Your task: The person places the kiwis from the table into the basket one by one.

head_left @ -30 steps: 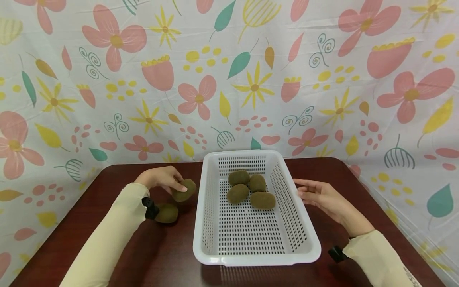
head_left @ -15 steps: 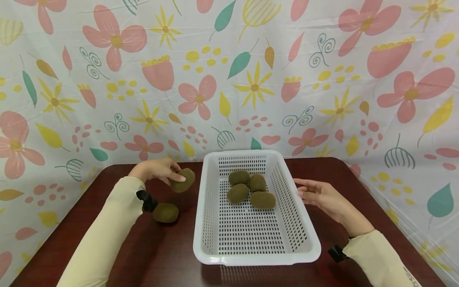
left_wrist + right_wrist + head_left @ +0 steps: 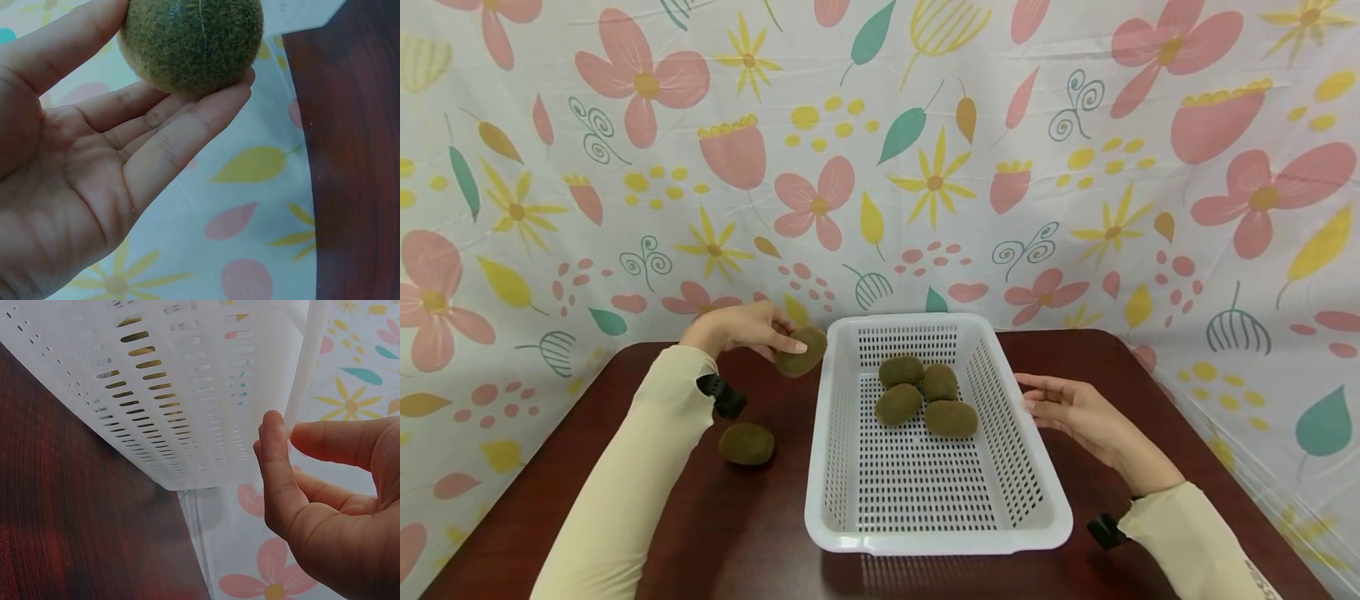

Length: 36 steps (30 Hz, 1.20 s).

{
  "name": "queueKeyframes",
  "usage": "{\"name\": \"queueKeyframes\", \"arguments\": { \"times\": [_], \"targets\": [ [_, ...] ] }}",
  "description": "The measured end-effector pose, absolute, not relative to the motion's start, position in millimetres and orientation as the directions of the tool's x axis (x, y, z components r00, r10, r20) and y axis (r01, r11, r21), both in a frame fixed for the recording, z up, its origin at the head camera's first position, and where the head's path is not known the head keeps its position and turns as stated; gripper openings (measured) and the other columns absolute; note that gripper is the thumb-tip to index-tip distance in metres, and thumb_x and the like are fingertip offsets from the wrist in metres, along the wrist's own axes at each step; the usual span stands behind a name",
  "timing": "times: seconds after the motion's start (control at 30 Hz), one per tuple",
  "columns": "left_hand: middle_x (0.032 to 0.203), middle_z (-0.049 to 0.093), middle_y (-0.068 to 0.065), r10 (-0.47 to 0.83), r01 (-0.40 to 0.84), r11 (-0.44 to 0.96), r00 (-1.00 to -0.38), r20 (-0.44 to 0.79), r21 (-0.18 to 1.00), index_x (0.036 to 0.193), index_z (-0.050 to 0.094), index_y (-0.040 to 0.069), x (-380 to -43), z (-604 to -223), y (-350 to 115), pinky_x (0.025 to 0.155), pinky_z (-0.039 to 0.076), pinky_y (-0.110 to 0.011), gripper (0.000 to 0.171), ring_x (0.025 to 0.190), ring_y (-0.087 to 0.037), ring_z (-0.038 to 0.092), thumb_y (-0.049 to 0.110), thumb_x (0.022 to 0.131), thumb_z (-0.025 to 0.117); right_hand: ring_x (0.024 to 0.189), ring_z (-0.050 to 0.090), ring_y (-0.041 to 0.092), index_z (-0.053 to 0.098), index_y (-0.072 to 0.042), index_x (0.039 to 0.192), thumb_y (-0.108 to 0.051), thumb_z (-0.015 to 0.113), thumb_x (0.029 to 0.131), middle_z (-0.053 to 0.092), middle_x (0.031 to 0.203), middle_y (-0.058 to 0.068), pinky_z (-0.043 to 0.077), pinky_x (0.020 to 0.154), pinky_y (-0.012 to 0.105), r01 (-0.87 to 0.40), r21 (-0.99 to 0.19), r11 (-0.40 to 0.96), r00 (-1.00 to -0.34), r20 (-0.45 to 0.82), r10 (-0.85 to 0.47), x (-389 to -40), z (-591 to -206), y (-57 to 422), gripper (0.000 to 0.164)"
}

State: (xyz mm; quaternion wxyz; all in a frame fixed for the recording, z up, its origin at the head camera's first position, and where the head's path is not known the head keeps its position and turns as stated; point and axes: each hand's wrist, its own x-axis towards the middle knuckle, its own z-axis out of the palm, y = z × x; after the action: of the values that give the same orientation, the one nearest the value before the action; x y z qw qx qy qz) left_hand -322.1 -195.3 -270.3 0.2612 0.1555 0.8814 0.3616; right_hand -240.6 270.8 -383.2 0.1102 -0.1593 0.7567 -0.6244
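Note:
In the head view my left hand [image 3: 751, 327] holds a brown fuzzy kiwifruit [image 3: 802, 352] between thumb and fingers, raised above the table beside the basket's far left corner. The left wrist view shows the same kiwifruit [image 3: 194, 47] against the fingertips of my left hand [image 3: 94, 169]. Another kiwifruit [image 3: 747, 444] lies on the table, below the left wrist. My right hand [image 3: 1078, 414] is at the right rim of a white perforated plastic basket [image 3: 1056, 492]. Up close, the thumb and fingers of my right hand [image 3: 325, 494] pinch the basket's rim.
Several kiwifruits [image 3: 898, 405] lie grouped toward the far end inside the basket. Beneath is a dark reddish-brown table [image 3: 760, 533]. A flower-patterned cloth [image 3: 880, 167] hangs behind it, close to the far edge. Black camera mounts sit on both wrists.
My left hand has lifted the kiwifruit, then carried it right toward the basket's left rim. The other kiwifruit on the table is now fully uncovered. My right hand stays in place.

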Motion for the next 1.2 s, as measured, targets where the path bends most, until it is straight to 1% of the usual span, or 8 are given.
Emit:
{"name": "queueKeyframes", "arguments": {
  "times": [0.2,0.33,0.4,0.57,0.67,0.93,1.03,1.2],
  "targets": [
    [0.092,0.060,-0.012,0.509,0.128,0.677,-0.792,-0.336,0.724,0.107,0.058,-0.010,-325,-262,-172,0.086,0.055,-0.038,0.032,0.082,-0.017,0.060,0.018,0.092,0.067,0.098,0.065,0.013,0.033,0.010,0.144,-0.011,0.058,0.097,0.061,0.109,0.009,0.055,0.084,0.028,-0.107,-0.979,0.173,-0.925,0.034,-0.379,-241,-384,271,0.057],
    [0.116,0.058,-0.020,0.515,0.140,0.682,-0.789,-0.335,0.718,0.122,0.055,-0.010,-327,-257,-155,0.086,0.055,-0.036,0.044,0.090,-0.017,0.063,0.019,0.091,0.068,0.098,0.064,0.012,0.033,0.010,0.144,-0.011,0.058,0.097,0.060,0.109,0.009,0.055,0.084,0.028,-0.104,-0.979,0.176,-0.926,0.031,-0.376,-240,-383,271,0.057],
    [0.116,0.055,-0.019,0.517,0.152,0.691,-0.787,-0.336,0.707,0.122,0.053,-0.010,-328,-256,-147,0.085,0.055,-0.035,0.045,0.091,-0.017,0.061,0.019,0.091,0.068,0.098,0.064,0.012,0.033,0.010,0.144,-0.012,0.058,0.097,0.060,0.109,0.010,0.055,0.084,0.028,-0.102,-0.979,0.176,-0.927,0.030,-0.374,-240,-382,270,0.057],
    [0.101,0.063,-0.010,0.544,0.189,0.701,-0.765,-0.344,0.688,0.116,0.060,-0.004,-330,-254,-124,0.084,0.055,-0.034,0.036,0.090,-0.018,0.064,0.020,0.091,0.069,0.097,0.065,0.013,0.034,0.010,0.144,-0.011,0.059,0.097,0.061,0.109,0.009,0.055,0.083,0.028,-0.096,-0.980,0.174,-0.930,0.026,-0.368,-240,-381,270,0.057],
    [0.110,0.065,-0.011,0.561,0.204,0.698,-0.751,-0.347,0.687,0.126,0.058,-0.004,-330,-253,-109,0.084,0.056,-0.033,0.044,0.095,-0.021,0.067,0.020,0.091,0.069,0.097,0.065,0.013,0.033,0.010,0.144,-0.011,0.059,0.097,0.062,0.109,0.009,0.055,0.083,0.028,-0.094,-0.980,0.175,-0.930,0.024,-0.368,-240,-381,269,0.057],
    [0.133,0.054,-0.013,0.571,0.251,0.738,-0.727,-0.381,0.627,0.136,0.051,-0.001,-330,-259,-67,0.080,0.056,-0.027,0.060,0.102,-0.017,0.064,0.028,0.088,0.072,0.097,0.065,0.013,0.033,0.010,0.144,-0.010,0.058,0.097,0.061,0.109,0.009,0.055,0.083,0.028,-0.092,-0.982,0.167,-0.929,0.024,-0.369,-241,-381,269,0.057],
    [0.127,0.057,-0.012,0.600,0.268,0.727,-0.695,-0.396,0.632,0.133,0.054,-0.001,-329,-263,-53,0.079,0.056,-0.026,0.056,0.100,-0.018,0.063,0.028,0.088,0.072,0.097,0.065,0.013,0.033,0.010,0.144,-0.010,0.058,0.097,0.061,0.108,0.010,0.055,0.083,0.028,-0.092,-0.982,0.168,-0.929,0.024,-0.369,-241,-381,269,0.058],
    [0.099,0.064,-0.006,0.648,0.321,0.710,-0.646,-0.403,0.626,0.117,0.064,0.001,-325,-270,-32,0.076,0.057,-0.026,0.043,0.083,-0.016,0.064,0.030,0.087,0.074,0.096,0.065,0.013,0.033,0.010,0.144,-0.011,0.059,0.096,0.061,0.109,0.011,0.055,0.083,0.028,-0.088,-0.981,0.171,-0.931,0.020,-0.364,-240,-381,270,0.058]
  ]
}}
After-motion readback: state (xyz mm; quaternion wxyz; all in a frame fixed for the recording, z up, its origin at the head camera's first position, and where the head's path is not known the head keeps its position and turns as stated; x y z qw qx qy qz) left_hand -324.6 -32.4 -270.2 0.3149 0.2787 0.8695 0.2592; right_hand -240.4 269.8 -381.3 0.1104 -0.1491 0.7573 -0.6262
